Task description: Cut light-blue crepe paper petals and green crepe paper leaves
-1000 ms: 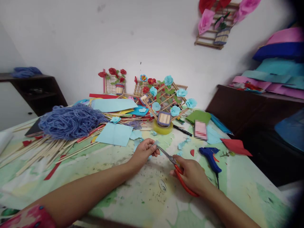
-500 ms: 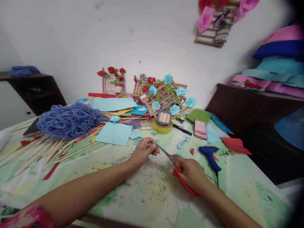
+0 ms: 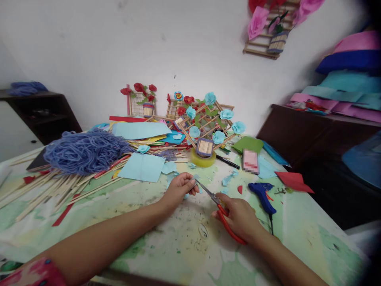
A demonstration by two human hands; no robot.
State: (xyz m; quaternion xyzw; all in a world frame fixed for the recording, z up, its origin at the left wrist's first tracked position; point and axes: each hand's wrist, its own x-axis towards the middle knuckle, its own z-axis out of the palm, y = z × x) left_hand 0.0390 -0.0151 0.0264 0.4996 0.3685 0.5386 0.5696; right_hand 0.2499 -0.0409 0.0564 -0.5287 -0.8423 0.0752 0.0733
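Note:
My left hand point(image 3: 182, 187) is closed in a pinch above the table; a small bit of light blue paper point(image 3: 195, 180) shows at its fingertips, mostly hidden by them. My right hand point(image 3: 239, 216) grips the red handles of a pair of scissors point(image 3: 216, 200). The scissor blades point up and left, with their tips touching or nearly touching the paper at my left fingers. Light blue paper scraps point(image 3: 229, 178) lie on the table just beyond both hands.
A stick trellis with blue paper flowers point(image 3: 205, 127) stands behind a yellow tape roll point(image 3: 203, 159). To the left are blue yarn point(image 3: 86, 151), wooden sticks point(image 3: 50, 194) and a light blue sheet point(image 3: 142, 167). A blue glue gun point(image 3: 263, 196) lies right, near red paper point(image 3: 293, 181).
The bit of paper at my left fingertips shows less than before, and the scissor blades look closer together. Both hands stay nearly in place; the whole view shifts slightly.

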